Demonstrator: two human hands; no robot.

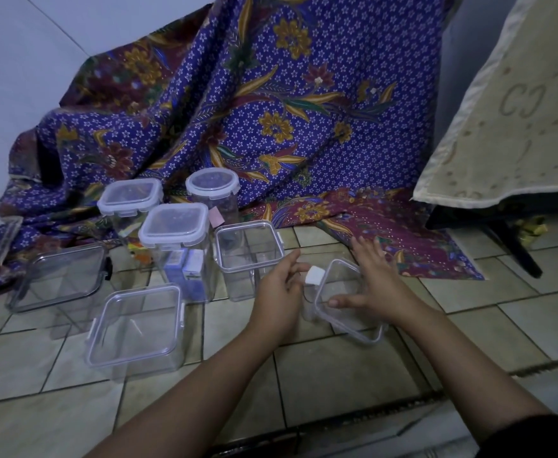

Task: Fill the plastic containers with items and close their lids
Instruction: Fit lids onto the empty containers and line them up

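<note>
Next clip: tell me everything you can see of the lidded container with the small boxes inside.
The container is tall, square with rounded corners, and of clear plastic. Its lid, a pale frame round a clear middle, is on. Small blue-and-white boxes sit in its lower half. It stands upright on the tiled floor, just left of a second clear container; whether they touch cannot be told. Neither the left hand nor the right hand touches it.

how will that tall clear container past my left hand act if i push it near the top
The tall clear container looks empty, so probably light. It is tall for its base, so a high push may tip it. Pushed low, it likely slides on the tiles.
</note>
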